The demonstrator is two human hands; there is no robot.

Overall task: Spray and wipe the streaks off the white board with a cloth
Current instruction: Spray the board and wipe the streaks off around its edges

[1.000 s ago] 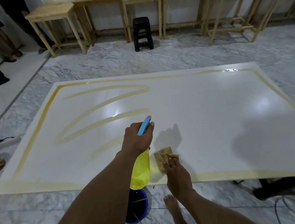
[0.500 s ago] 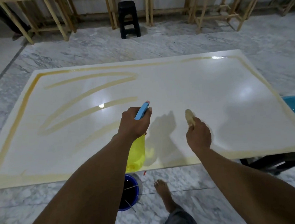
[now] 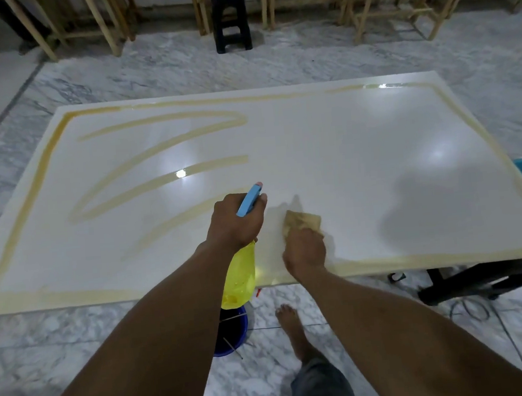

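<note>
Firmly, left hand point(image 3: 235, 222) grips spray bottle point(image 3: 240, 278), nozzle aimed away; right hand point(image 3: 304, 252) clutches cloth point(image 3: 301, 221) on white board point(image 3: 344, 159).

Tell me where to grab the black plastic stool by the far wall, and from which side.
Grip the black plastic stool by its seat rim, coming from above on the near, open side. It stands upright, its legs splay outward toward the floor, and wooden table legs crowd both flanks, so the top edge is probably the easiest hold.

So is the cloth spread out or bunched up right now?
Bunched up. The cloth is a small crumpled wad poking out from under the right hand, which holds it against the white board.
</note>
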